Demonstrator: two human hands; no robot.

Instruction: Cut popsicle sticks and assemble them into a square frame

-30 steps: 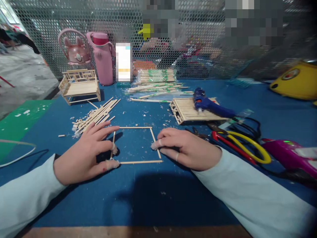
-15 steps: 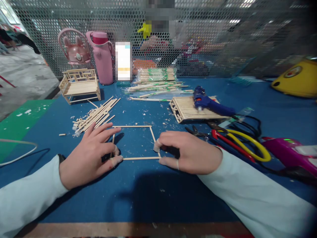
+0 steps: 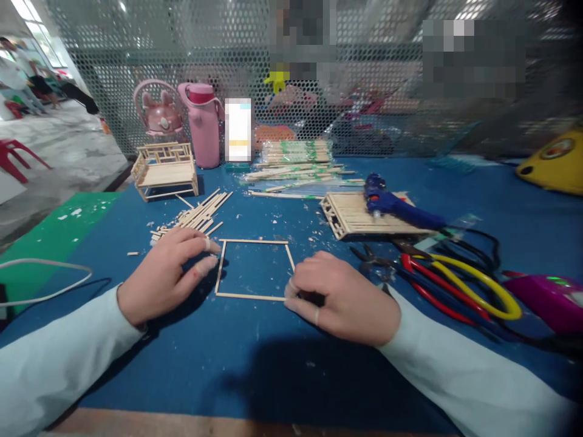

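A four-sided frame of thin wooden sticks (image 3: pixel 250 296) lies flat on the blue tabletop between my hands. My right hand (image 3: pixel 341 294) pinches its near right corner between thumb and fingertips. Beside the frame's left side is my left hand (image 3: pixel 166 273), thumb and forefinger apart, holding nothing; whether a fingertip touches the stick I cannot tell. Pale coverings wrap some fingertips on both hands. Behind my left hand lies a pile of loose wooden sticks (image 3: pixel 204 209).
A small stick-built bench (image 3: pixel 167 173) and a pink bottle (image 3: pixel 204 133) stand at the back left. To the right, a blue glue gun (image 3: pixel 396 206) rests on a slatted stick panel (image 3: pixel 346 212), with red-handled pliers (image 3: pixel 441 288) nearer. Packaged sticks (image 3: pixel 296 152) lie behind.
My left hand has let go of the near left corner and moved up along the left side. My right hand stays at the near right corner. The camera view has shifted slightly.
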